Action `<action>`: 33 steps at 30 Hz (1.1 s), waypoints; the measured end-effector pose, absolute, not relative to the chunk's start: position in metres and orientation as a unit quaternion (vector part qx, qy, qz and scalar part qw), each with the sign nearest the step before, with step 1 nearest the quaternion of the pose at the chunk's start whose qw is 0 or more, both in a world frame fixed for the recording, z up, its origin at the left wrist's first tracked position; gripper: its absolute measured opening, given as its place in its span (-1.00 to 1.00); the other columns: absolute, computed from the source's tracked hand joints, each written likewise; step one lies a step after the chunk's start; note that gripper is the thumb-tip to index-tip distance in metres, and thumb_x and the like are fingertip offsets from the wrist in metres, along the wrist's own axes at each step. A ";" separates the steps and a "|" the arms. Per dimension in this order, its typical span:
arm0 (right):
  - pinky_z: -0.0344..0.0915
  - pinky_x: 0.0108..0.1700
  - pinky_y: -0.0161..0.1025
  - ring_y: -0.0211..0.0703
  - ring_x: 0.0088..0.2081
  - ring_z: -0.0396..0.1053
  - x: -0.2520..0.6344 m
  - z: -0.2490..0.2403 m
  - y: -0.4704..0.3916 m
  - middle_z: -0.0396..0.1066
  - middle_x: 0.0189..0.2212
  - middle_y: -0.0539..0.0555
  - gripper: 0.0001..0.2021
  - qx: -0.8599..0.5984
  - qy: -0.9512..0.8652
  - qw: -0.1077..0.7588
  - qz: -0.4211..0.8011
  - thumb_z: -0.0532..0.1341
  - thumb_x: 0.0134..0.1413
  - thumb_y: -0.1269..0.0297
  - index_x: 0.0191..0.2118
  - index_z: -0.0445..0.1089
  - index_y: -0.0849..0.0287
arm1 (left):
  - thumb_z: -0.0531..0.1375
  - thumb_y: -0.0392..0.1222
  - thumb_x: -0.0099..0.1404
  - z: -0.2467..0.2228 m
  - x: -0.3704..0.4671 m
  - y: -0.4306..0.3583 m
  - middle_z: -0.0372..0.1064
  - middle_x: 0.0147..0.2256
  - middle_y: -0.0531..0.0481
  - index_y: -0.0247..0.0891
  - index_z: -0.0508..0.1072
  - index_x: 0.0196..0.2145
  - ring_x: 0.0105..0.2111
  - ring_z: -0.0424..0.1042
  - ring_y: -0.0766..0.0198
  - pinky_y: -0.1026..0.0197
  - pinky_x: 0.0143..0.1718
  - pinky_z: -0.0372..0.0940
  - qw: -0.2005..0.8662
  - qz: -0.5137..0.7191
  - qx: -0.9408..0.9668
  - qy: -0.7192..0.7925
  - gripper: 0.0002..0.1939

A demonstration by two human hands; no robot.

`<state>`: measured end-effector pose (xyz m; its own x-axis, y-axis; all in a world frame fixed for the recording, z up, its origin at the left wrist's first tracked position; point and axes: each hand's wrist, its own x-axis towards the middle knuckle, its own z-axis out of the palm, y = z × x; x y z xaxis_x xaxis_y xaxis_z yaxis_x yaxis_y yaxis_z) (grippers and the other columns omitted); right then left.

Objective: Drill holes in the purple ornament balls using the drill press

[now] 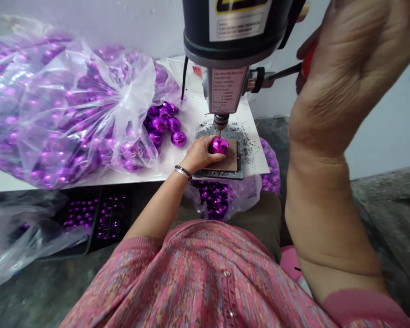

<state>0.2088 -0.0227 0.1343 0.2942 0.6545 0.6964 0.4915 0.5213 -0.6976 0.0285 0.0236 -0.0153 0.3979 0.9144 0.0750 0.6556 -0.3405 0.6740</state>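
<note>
While your left hand pinched a shiny purple ball between thumb and fingers on the brown board, right beneath the bit of the drill press, your right hand was wrapped around the lever's red knob, fingers mostly hidden. More purple balls lay leftward on the white table, beside a bulging plastic bag.

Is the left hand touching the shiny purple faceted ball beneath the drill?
Touching: head view shows the left hand holding the purple ball, thumb along its near side.
</note>
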 end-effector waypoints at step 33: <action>0.12 -0.22 -0.39 -0.56 -0.37 0.10 0.208 0.049 -0.025 0.08 -0.41 -0.07 -0.69 -0.392 -0.576 0.705 -0.133 0.03 0.41 0.15 -0.32 0.16 0.28 | 0.49 -0.06 0.11 -0.020 0.031 0.017 0.46 0.15 -0.18 -0.25 0.54 0.19 0.16 0.39 -0.07 -0.01 0.30 0.21 0.211 0.216 0.779 0.549 -0.31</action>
<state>0.2083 -0.0250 0.0492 0.3006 0.2632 0.9167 0.6394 0.6576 -0.3985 0.0313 0.0169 -0.0195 0.3040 0.9469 0.1046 0.7644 -0.3079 0.5665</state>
